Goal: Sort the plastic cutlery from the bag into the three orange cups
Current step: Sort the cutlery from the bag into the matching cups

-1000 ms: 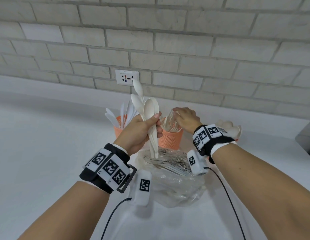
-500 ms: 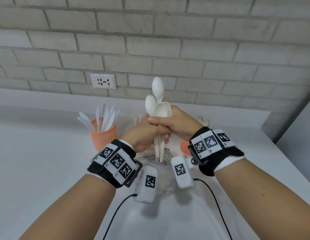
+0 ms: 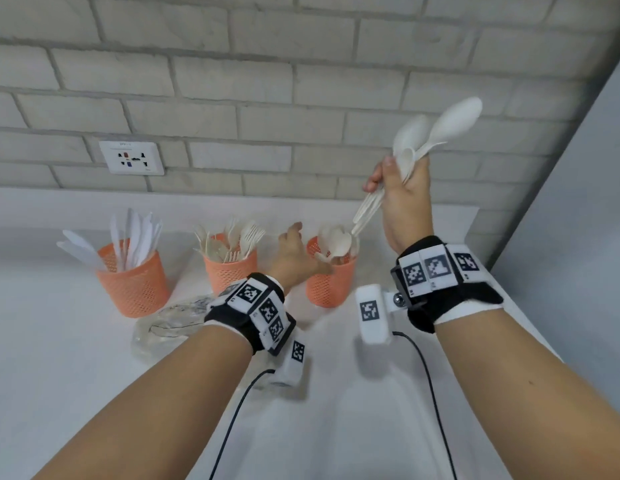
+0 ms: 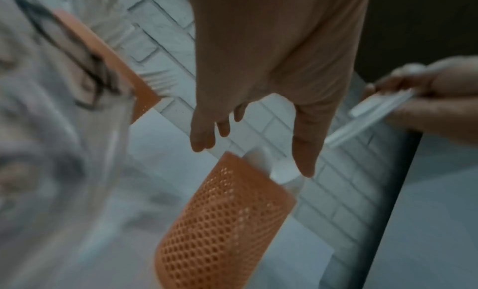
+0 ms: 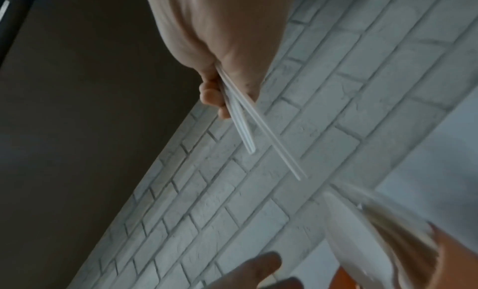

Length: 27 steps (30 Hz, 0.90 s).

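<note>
Three orange mesh cups stand in a row: the left cup (image 3: 132,282) holds knives, the middle cup (image 3: 229,271) forks, the right cup (image 3: 331,284) spoons. My right hand (image 3: 395,181) grips a bundle of white spoons (image 3: 436,133) above and right of the right cup, bowls up, handles (image 5: 245,126) slanting down toward it. My left hand (image 3: 303,251) reaches to that cup's (image 4: 227,215) left rim with fingers (image 4: 201,138) straight and spread, holding nothing. The clear plastic bag (image 3: 170,320) lies crumpled in front of the cups.
A brick wall (image 3: 301,98) with a socket (image 3: 131,157) runs behind the white counter (image 3: 59,375). A grey panel (image 3: 585,237) closes the right side. Cables trail from both wrist cameras.
The spoon bundle has passed from my left hand to my right, which has lifted it up and to the right. My left hand has moved over to the right cup.
</note>
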Each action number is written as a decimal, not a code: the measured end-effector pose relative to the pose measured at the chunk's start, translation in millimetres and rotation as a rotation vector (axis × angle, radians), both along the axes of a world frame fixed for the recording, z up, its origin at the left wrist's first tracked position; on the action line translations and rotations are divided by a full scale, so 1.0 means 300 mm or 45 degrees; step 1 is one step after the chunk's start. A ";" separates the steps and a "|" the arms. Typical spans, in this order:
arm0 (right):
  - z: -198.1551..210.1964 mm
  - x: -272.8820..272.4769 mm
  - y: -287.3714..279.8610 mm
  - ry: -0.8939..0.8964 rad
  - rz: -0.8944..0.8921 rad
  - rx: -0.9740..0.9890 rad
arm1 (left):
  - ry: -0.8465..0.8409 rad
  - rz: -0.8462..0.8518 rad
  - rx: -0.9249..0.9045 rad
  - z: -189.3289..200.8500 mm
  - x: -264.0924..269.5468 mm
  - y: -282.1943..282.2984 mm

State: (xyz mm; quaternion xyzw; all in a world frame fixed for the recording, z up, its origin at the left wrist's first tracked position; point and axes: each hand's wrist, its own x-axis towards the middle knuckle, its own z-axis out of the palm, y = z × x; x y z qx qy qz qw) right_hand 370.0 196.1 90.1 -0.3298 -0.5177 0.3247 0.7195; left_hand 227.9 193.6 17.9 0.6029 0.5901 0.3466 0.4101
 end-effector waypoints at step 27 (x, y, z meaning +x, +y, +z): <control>-0.269 -0.008 0.119 -0.332 -0.144 -0.322 | 0.136 0.017 0.141 -0.109 0.107 0.073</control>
